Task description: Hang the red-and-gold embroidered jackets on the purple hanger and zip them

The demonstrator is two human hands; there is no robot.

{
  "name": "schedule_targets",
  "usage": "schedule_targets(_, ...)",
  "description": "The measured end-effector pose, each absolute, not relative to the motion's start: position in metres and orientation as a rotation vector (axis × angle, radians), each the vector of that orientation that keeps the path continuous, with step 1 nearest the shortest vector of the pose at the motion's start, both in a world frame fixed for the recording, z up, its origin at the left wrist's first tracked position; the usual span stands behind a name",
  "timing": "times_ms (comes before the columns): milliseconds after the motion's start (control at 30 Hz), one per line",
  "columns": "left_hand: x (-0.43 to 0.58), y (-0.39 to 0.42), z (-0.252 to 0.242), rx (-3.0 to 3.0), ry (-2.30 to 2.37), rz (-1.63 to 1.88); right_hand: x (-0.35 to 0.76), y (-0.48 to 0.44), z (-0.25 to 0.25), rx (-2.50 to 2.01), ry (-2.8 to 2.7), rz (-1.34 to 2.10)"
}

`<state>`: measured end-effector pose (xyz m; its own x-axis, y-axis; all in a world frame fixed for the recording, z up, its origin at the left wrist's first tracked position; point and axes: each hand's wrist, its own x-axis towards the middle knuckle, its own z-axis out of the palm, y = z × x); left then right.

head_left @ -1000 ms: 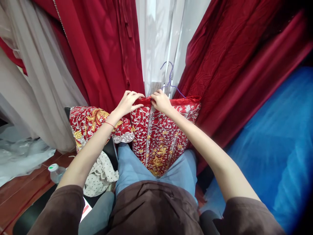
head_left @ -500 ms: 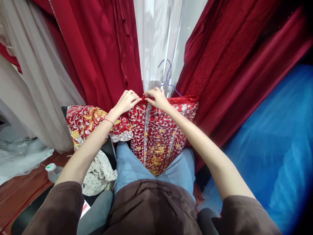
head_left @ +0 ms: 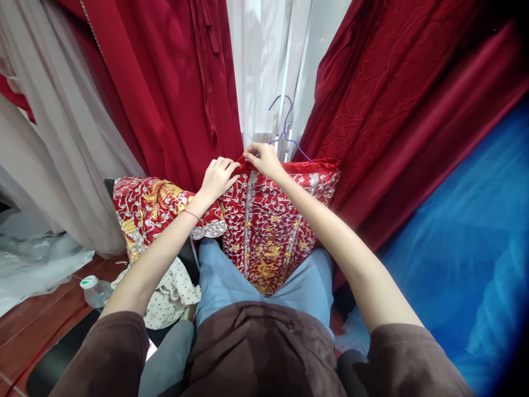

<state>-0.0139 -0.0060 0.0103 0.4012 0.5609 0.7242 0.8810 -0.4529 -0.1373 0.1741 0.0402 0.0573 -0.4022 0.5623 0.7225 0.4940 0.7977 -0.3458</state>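
Embroidered jacket (head_left: pixel 264 237): on the hanger (head_left: pixel 284 128), draped across your lap.
Right hand (head_left: pixel 264 160): pinching its top edge.
Left hand (head_left: pixel 217 179): fingers curled on it, steadying.

The wood floor (head_left: pixel 37 325) is brown. A small bottle (head_left: pixel 94 291) with a white and green cap rests on it, at the left. A heap of thin white cloth (head_left: pixel 37 270) lies on the floor too, just behind the bottle. A black chair (head_left: pixel 187 255) stands near the bottle, and a spotted cloth (head_left: pixel 169 295) lies on it. The lap (head_left: pixel 223 278), in blue jeans, holds up the low end of the red dress (head_left: pixel 268 231). One sleeve of the dress hangs over the chair.
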Motion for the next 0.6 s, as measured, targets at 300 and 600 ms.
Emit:
schedule_targets(300, -0.002, -0.008, 0.012, -2.07, -1.331, -0.955, 0.175, 0.041, 0.054, -0.726, -1.932, 0.28)
schedule_targets(600, -0.014, -0.011, 0.007, -2.187, -1.081, -0.884, 0.175, 0.045, 0.055, -0.732, -1.879, 0.325)
